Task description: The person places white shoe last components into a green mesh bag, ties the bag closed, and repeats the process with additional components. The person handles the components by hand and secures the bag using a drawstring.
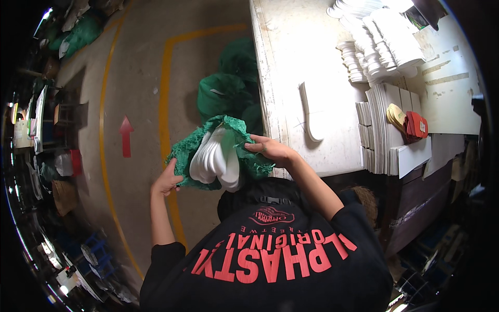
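Note:
A green mesh sack (182, 158) with a frayed rim is spread open in front of my body. White insole-shaped pieces (209, 160) lie stacked inside it, their rounded ends toward me. My left hand (167, 179) grips the sack's left edge, thumb on the outer side. On the opposite side, my right hand (273, 150) holds the right edge beside the table corner, its fingers reaching over the mesh. The lower part of the sack is hidden.
The white table (283, 57) stands at right, bearing a thin stack of white pieces (310, 112), taller white stacks (374, 44), cut sheets (384, 130) and a red bundle (416, 126). More green sacks (223, 96) sit on the floor beside it. Yellow lines (165, 104) mark the floor.

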Demonstrator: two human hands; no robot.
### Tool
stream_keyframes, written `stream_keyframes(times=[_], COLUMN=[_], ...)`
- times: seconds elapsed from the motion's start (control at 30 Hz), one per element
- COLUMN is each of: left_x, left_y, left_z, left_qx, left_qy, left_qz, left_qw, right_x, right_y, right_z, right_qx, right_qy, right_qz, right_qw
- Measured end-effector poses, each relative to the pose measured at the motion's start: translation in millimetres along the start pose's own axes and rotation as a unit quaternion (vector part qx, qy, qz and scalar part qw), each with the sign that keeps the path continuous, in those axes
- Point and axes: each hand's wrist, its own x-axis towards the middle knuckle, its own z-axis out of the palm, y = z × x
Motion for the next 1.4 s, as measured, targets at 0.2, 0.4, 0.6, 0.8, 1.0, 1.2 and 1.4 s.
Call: stream_keyframes(times=[0.2,0.4,0.6,0.8,1.0,1.2,1.4], left_x=[-7,-12,-11,-50,-96,-128,-130], left_y=[11,23,26,67,115,150,176], left_z=[16,5,11,23,41,68,117], left_qx=[0.089,-0.07,0.105,-0.034,-0.194,-0.186,-0.186], left_qy=[0.045,0.028,0.042,0.059,0.042,0.095,0.053], left_qz=[-0.034,0.103,0.043,0.168,0.349,0.43,0.459], left_qw=[0.994,0.992,0.993,0.983,0.916,0.878,0.867], right_x=[-5,-12,-9,-48,-68,-112,-206], right_y=[0,-17,-22,-41,-58,-77,-137], right_z=[14,14,19,8,-8,-39,-91], right_qx=[0.047,0.231,0.268,0.171,-0.167,-0.297,-0.264], right_qy=[0.121,-0.055,0.007,0.048,0.176,0.111,0.324], right_qz=[-0.03,-0.096,-0.075,-0.154,-0.148,-0.202,-0.271], right_qw=[0.991,0.967,0.961,0.972,0.959,0.927,0.867])
